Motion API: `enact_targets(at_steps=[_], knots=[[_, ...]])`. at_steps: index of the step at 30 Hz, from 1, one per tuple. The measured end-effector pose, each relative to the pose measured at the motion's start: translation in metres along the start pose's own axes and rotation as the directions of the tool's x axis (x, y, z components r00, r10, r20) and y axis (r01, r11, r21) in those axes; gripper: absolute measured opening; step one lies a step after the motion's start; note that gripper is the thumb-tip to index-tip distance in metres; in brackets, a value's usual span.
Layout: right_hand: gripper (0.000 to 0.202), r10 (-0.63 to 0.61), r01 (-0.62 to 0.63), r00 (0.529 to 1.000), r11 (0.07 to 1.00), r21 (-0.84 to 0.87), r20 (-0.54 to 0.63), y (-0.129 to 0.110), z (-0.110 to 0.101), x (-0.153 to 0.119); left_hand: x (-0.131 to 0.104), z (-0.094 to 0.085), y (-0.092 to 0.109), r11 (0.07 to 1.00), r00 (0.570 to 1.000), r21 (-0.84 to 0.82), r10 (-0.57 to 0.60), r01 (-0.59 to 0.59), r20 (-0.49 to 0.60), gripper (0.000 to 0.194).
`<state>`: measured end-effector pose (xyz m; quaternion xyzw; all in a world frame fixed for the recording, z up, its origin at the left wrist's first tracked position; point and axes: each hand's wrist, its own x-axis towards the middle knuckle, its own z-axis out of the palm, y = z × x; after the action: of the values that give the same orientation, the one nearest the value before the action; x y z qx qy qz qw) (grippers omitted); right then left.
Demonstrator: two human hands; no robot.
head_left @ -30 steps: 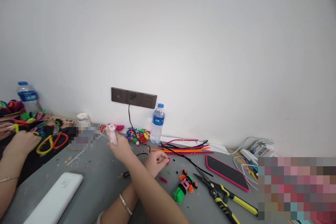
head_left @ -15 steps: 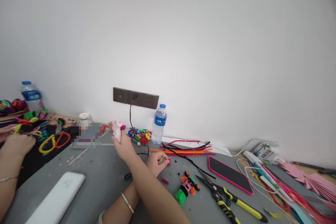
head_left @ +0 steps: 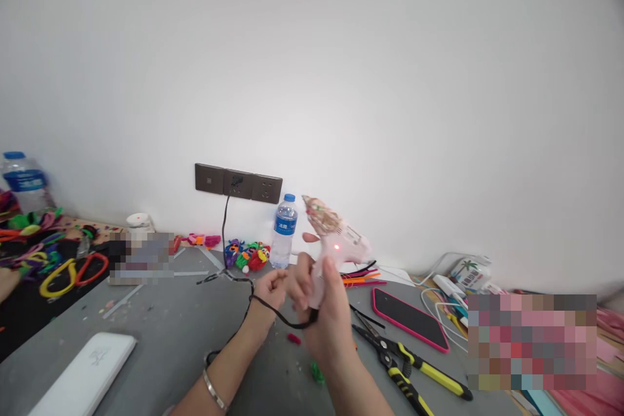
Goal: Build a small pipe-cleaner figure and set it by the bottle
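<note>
The right hand (head_left: 335,312) wraps round a smooth, pointy glue gun (head_left: 345,242); the left hand (head_left: 269,292) curls, full or empty I can't tell.

Wrist below the right hand (head_left: 327,302) part-covers a green fuzzy piece (head_left: 317,374), left hand (head_left: 267,294) perhaps pinches something too small to tell, and left of both a white slab (head_left: 88,370) runs off-frame!
</note>
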<state>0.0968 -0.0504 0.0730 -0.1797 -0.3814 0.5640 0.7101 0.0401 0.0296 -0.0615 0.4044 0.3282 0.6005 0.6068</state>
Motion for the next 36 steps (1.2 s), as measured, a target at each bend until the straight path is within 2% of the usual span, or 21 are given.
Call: enact_targets(at_steps=[4,9,13,18,24,36], knots=[[0.034,0.012,-0.02,0.997,0.995,-0.099,-0.08,-0.013,-0.041,-0.014,-0.003,0.001,0.014,0.994,0.996,-0.076,-0.083,0.084,0.011,0.046],[0.039,0.163,-0.171,0.985,0.975,-0.143,-0.064,0.003,-0.088,-0.027,-0.002,0.002,0.026,0.983,0.994,-0.156,-0.105,0.099,-0.036,0.05],[0.044,0.259,-0.259,0.966,0.951,-0.167,-0.023,0.017,-0.11,-0.038,0.0,-0.002,0.028,0.978,0.992,-0.167,-0.126,0.121,-0.015,0.046],[0.048,0.309,-0.307,0.951,0.932,-0.193,-0.022,0.022,-0.118,-0.046,-0.002,-0.002,0.027,0.984,0.991,-0.119,-0.126,0.131,0.049,0.041],[0.05,0.334,-0.341,0.94,0.917,-0.207,-0.066,0.02,-0.118,-0.048,-0.005,-0.001,0.028,0.988,0.992,-0.098,-0.113,0.118,0.057,0.04],[0.048,0.367,-0.364,0.93,0.913,-0.183,-0.022,0.022,-0.125,-0.048,-0.009,0.004,0.034,0.99,0.994,-0.087,-0.106,0.109,0.041,0.04]])
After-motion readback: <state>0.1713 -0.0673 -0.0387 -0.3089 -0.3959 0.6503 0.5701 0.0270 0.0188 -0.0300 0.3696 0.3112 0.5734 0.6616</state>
